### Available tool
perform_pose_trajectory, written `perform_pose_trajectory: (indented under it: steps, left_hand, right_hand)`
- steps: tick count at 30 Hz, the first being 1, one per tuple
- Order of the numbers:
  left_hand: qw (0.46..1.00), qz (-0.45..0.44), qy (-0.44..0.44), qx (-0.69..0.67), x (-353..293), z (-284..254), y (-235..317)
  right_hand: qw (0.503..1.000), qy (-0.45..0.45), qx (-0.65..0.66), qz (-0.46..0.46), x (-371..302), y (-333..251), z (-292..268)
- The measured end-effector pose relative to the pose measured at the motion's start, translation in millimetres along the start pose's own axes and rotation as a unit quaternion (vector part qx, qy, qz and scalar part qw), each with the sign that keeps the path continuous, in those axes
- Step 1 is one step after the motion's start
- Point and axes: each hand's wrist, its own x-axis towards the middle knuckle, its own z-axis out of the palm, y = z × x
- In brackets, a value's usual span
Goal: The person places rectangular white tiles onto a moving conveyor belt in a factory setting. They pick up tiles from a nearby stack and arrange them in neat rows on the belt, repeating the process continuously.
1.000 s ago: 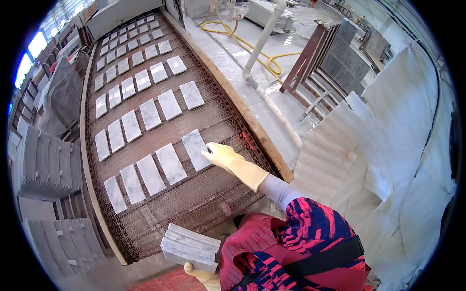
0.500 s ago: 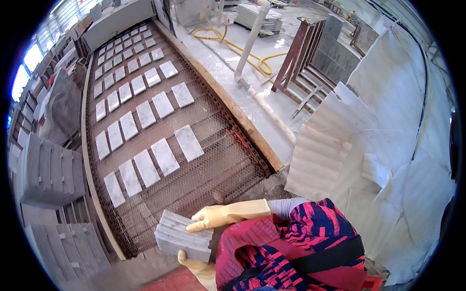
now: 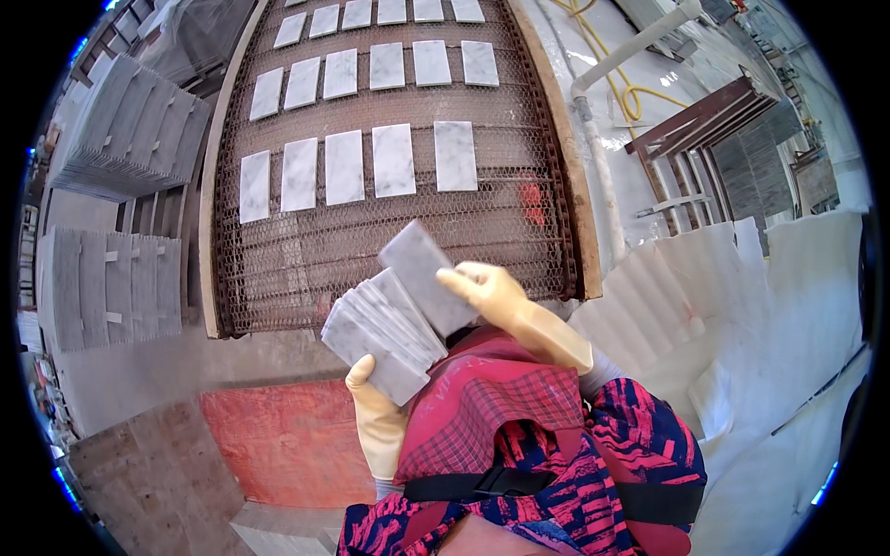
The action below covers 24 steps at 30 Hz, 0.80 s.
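My left hand (image 3: pixel 375 400), in a cream rubber glove, grips a fanned stack of grey-white marble tiles (image 3: pixel 363 326) in front of my body, its thumb on the top face. My right hand (image 3: pixel 491 287), gloved alike, pinches one marble tile (image 3: pixel 419 269) by its right edge. That tile is tilted and lifted off the stack, its lower end close to the other tiles. Both hands are at the near end of a mesh conveyor (image 3: pixel 371 243). The nearest row of tiles (image 3: pixel 345 167) lies flat on the mesh, with a wider gap before its rightmost tile.
Stacks of tiles (image 3: pixel 111 287) stand on the left. A wooden rail (image 3: pixel 584 222) edges the conveyor. To the right are a white pipe (image 3: pixel 607 185), a yellow hose (image 3: pixel 630 104), a rusty metal rack (image 3: pixel 695 139) and white sheeting (image 3: pixel 649 306). A red board (image 3: pixel 287 435) lies lower left.
My right hand has moved from the top of the stack and now holds one tile apart. The stack has fanned out. The view has turned, and the conveyor's far end has left it.
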Motion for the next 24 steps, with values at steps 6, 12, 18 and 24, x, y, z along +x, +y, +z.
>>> perform_pose_trajectory:
  steps: [6,12,18,24]
  left_hand:
    - [0.998,-0.01,0.045,-0.03,1,-8,-11]
    - [0.996,0.043,0.074,-0.013,-9,15,-15]
    - [0.993,0.079,0.08,0.035,-9,-1,-11]
    - [0.992,0.077,0.078,0.06,-7,-12,-6]
  right_hand:
    - [0.966,0.249,-0.072,0.0,103,9,-77]
    - [0.946,0.305,-0.112,-0.002,169,18,-119]
    - [0.95,0.285,-0.124,0.008,180,9,-111]
    - [0.962,0.269,-0.053,0.01,191,18,-112]
